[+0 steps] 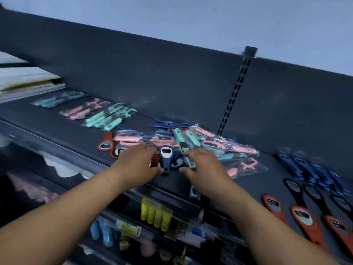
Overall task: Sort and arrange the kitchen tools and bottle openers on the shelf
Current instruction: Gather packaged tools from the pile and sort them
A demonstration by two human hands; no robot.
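Reaching left hand point(137, 159) and right hand point(204, 161) over the unsorted pile point(210, 142) on the shelf point(257, 178), either grip unclear; looking about halfway, neat opener rows point(303, 215) lying right.

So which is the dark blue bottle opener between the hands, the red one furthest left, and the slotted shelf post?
dark blue bottle opener point(164, 155): head view, on its metal head.
red bottle opener point(109, 137): head view, on its red handle.
slotted shelf post point(236, 90): head view, at mid-length.
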